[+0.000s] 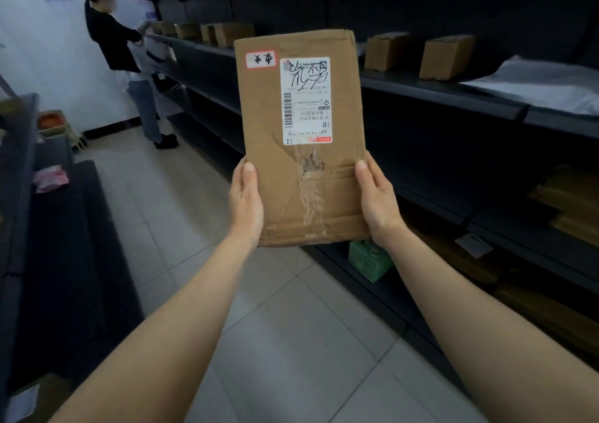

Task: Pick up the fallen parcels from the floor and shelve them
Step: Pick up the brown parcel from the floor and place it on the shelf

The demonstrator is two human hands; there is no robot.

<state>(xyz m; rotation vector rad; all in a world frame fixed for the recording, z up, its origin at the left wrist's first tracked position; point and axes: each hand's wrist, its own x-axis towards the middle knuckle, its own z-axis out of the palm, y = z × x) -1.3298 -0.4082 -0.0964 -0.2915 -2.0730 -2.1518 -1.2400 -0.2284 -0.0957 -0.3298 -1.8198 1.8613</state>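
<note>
A flat brown cardboard parcel (301, 169) with a white shipping label and a red-edged sticker is held upright in front of me, above the tiled floor. My left hand (246, 200) grips its lower left edge, thumb on the front. My right hand (377, 202) grips its lower right edge the same way. Behind the parcel runs the dark metal shelving (437, 95) along the right side of the aisle.
Two small cardboard boxes (387, 51) (445, 56) and a grey plastic mailer (547, 87) lie on the upper shelf. A green box (368, 262) sits on the bottom shelf, brown parcels (570, 202) further right. A person (129, 62) stands at the far shelves. Dark shelving (48, 228) lines the left.
</note>
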